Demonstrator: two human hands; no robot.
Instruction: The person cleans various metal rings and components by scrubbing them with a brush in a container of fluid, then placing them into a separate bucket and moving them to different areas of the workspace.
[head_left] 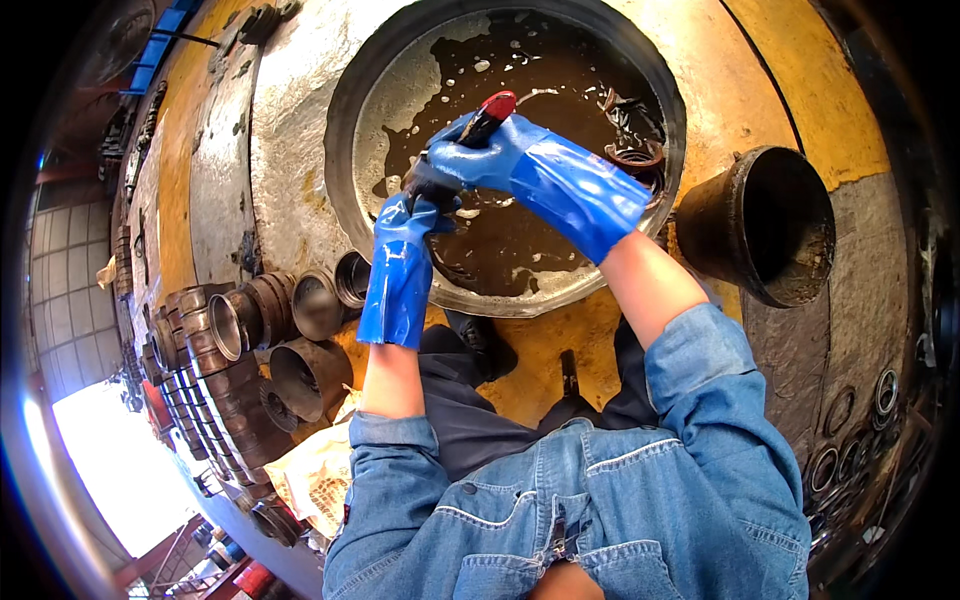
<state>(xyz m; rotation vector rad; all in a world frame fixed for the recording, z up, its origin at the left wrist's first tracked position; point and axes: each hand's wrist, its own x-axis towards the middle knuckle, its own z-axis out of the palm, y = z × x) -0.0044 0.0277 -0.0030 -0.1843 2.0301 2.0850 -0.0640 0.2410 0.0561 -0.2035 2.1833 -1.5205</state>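
Both my hands wear long blue rubber gloves and meet above a big round basin (345, 170) of murky brown liquid. My right hand (485, 155) is closed round a tool with a black, red-ended handle (490, 115); its working end is hidden, so I cannot tell its kind. Just below and left of it, my left hand (405, 220) grips a dark, wet part (430, 185), whose shape is mostly covered by the gloves. Foam floats on the liquid. Several curved metal pieces (635, 130) stick out of it along the basin's right side.
A dark, open bucket (785, 225) lies tilted right of the basin. Stacked metal rings and cylinders (240, 320) stand at the left, by a printed sack (315, 480). More rings (825, 468) lie at the lower right. Worn metal plates and yellow floor surround the basin.
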